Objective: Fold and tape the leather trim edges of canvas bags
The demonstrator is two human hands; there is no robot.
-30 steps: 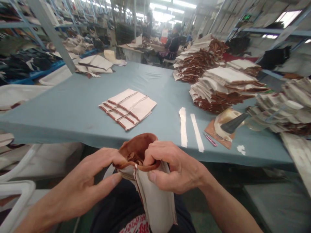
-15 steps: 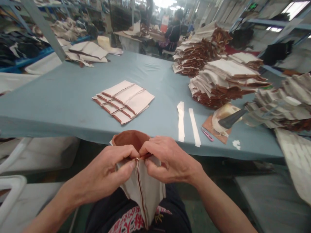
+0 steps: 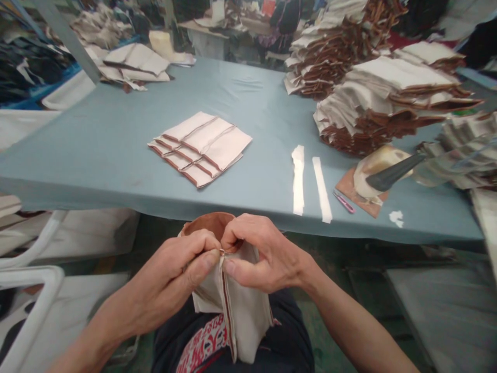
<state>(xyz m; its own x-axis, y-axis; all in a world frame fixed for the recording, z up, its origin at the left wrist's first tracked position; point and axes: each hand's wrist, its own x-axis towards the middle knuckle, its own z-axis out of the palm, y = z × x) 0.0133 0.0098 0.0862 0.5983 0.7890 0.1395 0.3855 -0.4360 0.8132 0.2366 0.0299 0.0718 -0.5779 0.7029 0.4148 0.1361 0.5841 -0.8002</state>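
Observation:
Both my hands pinch the top edge of a sewn fabric piece (image 3: 248, 305), off-white on the outside and brown within, held over my lap. Its top curves round like an open tube, and a seam with a brown line runs down the side facing me. My left hand (image 3: 182, 269) grips the rim just left of that seam, thumb against the outer face. Close by on the other side, my right hand (image 3: 264, 254) has its thumb and bent forefinger at the seam's top. The fingertips hide the exact spot they press.
On the blue-covered table (image 3: 97, 150) lie a fanned set of flat sewn pieces (image 3: 202, 147), two white strips (image 3: 298, 181), a small purple-handled tool (image 3: 344, 202) and a container with a dark-handled brush (image 3: 392, 173). Tall fabric stacks (image 3: 380, 103) stand at the right. A white plastic frame (image 3: 54, 280) is lower left.
The view has tipped downward and the table's things sit higher in it. My right thumb and forefinger have spread slightly at the seam's top, while my left hand keeps its pinch.

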